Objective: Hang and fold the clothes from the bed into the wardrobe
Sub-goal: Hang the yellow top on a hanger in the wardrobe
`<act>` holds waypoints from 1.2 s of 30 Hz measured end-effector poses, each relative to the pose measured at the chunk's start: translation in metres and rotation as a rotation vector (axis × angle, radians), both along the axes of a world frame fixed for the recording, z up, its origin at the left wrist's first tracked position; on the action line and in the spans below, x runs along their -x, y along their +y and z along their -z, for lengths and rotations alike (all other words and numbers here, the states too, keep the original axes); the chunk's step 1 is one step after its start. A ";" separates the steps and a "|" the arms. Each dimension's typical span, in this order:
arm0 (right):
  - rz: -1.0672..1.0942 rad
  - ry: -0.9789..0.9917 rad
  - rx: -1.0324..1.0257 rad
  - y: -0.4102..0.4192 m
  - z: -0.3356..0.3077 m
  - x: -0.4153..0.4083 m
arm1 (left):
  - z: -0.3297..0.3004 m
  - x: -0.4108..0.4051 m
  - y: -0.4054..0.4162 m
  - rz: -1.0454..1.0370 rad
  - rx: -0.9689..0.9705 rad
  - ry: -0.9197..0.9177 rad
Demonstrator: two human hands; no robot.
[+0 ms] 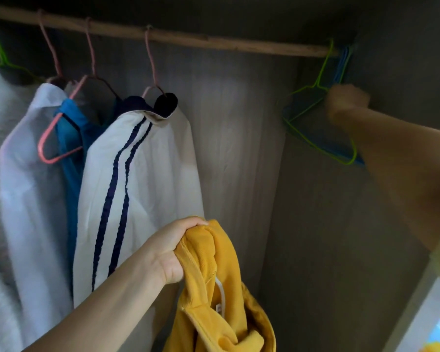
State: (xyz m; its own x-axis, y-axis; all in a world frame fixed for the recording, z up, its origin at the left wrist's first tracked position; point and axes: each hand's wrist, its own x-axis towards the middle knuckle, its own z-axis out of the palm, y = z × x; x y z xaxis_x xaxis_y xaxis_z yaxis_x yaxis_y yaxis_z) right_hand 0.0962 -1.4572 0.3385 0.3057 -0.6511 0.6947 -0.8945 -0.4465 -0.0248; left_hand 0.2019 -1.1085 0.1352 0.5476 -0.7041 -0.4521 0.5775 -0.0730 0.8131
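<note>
Our left hand (174,246) has its grip clenched on the yellow garment (221,288), low before the wardrobe rail (163,35); our right hand (346,100) (blurred) grasps the empty green hangers (315,118) hanging at the rail's right end.

A mustard-yellow garment (214,288) hangs bunched and crumpled low in the open wardrobe, its collar end uppermost. Along the wooden rail (163,36) hang white and blue clothes (127,174), with bare green and blue hangers (315,110) bunched at the far right end (blurred).
</note>
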 end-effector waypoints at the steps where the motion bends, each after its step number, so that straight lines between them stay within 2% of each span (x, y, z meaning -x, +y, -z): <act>1: -0.048 -0.082 0.011 0.001 -0.002 -0.002 | -0.001 -0.001 -0.001 -0.007 0.004 -0.001; 6: -0.299 -0.458 -0.049 0.023 0.009 -0.007 | 0.000 -0.007 -0.010 -0.019 0.043 -0.020; 10: -0.629 -0.806 -0.117 0.059 0.093 0.004 | 0.006 -0.014 -0.011 0.022 0.060 -0.041; 13: -0.876 -1.210 -0.588 0.095 0.150 0.019 | 0.017 -0.020 -0.011 0.061 0.028 -0.060; 15: -0.898 -1.343 -0.865 0.117 0.170 0.030 | 0.023 -0.024 -0.013 0.089 -0.005 -0.076; 18: -1.046 -1.477 -1.010 0.151 0.186 0.052 | 0.032 -0.031 -0.018 0.118 -0.055 -0.095; 21: -1.257 -1.641 -0.998 0.185 0.196 0.075 | 0.037 -0.034 -0.024 0.120 -0.072 -0.076; 28: -1.390 -1.550 -0.947 0.229 0.244 0.096 | 0.034 -0.018 -0.038 0.234 -0.045 -0.084; 31: -1.272 -1.307 -0.957 0.251 0.285 0.080 | 0.018 -0.015 -0.038 0.322 0.076 -0.129; 34: -1.033 -0.894 -1.055 0.271 0.319 0.072 | -0.009 -0.037 -0.038 0.241 0.119 -0.333; 36: -0.936 -0.710 -1.150 0.277 0.323 0.076 | -0.017 -0.062 -0.041 0.084 0.043 -0.715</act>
State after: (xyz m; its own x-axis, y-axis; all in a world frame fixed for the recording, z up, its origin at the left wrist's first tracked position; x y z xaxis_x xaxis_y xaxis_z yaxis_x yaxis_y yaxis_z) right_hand 0.0202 -1.1804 0.0151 0.7166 -0.6762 0.1708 -0.0062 -0.2510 -0.9680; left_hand 0.2635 -1.1499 0.1524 0.6423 -0.7660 0.0256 -0.1035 -0.0536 0.9932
